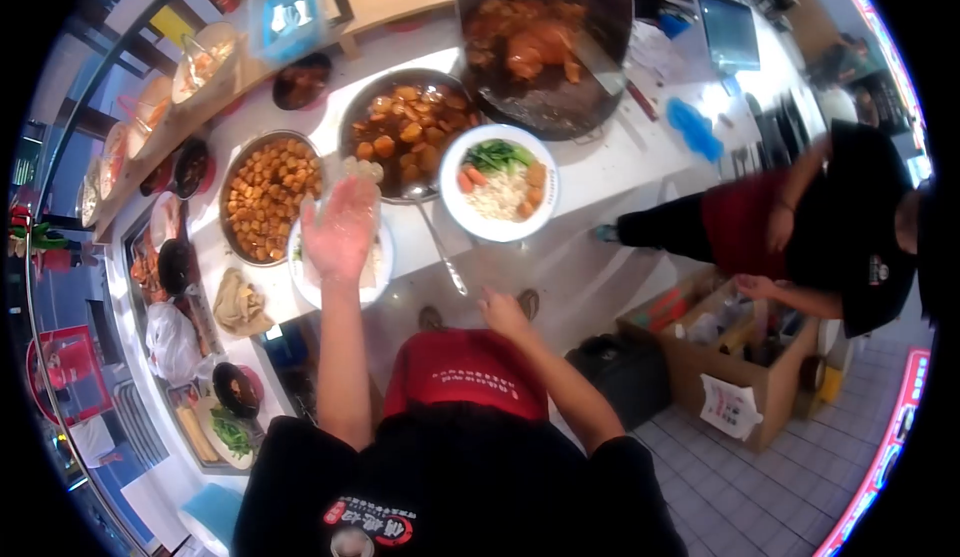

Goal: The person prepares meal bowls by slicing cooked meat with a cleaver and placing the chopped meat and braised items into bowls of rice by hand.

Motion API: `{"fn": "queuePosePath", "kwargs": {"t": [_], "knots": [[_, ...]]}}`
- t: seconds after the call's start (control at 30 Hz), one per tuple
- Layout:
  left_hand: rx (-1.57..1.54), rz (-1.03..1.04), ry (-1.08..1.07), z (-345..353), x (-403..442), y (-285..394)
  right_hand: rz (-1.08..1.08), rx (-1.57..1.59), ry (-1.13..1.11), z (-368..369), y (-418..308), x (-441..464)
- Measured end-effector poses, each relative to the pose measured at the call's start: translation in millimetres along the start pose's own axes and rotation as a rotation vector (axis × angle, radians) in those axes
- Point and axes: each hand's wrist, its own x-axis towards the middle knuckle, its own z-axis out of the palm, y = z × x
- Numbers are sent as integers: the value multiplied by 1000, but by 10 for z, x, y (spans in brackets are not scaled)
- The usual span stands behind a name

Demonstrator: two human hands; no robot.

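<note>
My left hand (pixel 342 232), in what looks like a thin clear glove, is raised over a white plate (pixel 383 272). Its fingers are stretched out and open, and it hides most of that plate. My right hand (pixel 505 315) is low at the counter's front side with its fingers curled; whether anything is inside them is hidden. Close to it lies the handle of a metal ladle (pixel 440 247), whose head rests at a pan of braised chunks in brown sauce (pixel 405 122). A second white plate (pixel 496 229) holds rice, greens, carrots and brown chunks.
Left of the pan stands a tray of browned cubes (pixel 272 197). A large wok (pixel 545 107) with dark red meat and a cleaver-like blade is at the back. A crumpled tan cloth (pixel 240 302) lies at left. Another person (pixel 850 227) stands at right beside a cardboard box (pixel 745 357).
</note>
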Motion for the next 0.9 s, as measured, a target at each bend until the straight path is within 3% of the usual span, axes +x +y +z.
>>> {"fn": "queuePosePath", "kwargs": {"t": [0.07,0.13,0.17,0.2,0.23,0.27,0.33,0.37,0.47,0.53,0.63,0.73,0.77,0.83,0.9], "knots": [[12,5,21,70,48,-195,-165,110,1,-397,152,-135],[63,50,-81,109,72,-361,-155,315,-195,-1348,38,-538],[61,75,-64,115,85,-434,-19,486,-377,-1905,55,-807],[60,77,-54,143,43,-531,-82,594,-455,-2437,236,-1182],[86,114,-36,201,13,-621,-285,635,-711,-2917,627,-1552],[113,141,-19,237,13,-706,-610,932,-701,-3276,782,-2057],[141,174,3,251,21,-863,-872,1059,-1075,-3832,787,-2847],[149,194,12,269,9,-919,-865,1106,-1097,-3883,780,-3010],[240,255,103,336,-5,-1155,-391,1241,-832,-3367,943,-3172],[200,162,-8,316,7,-1184,-7,1350,-637,-2884,977,-3272],[294,174,86,412,102,-1270,370,1460,-370,-2241,845,-3511],[302,126,85,350,117,-1117,514,1504,-178,-1796,631,-3766],[258,43,-27,378,103,-1077,524,1505,-114,-1700,556,-3808],[192,-74,-176,449,73,-1023,461,1496,37,-1665,339,-3754],[223,-62,-147,501,70,-939,303,1471,196,-1817,29,-3525]]}}
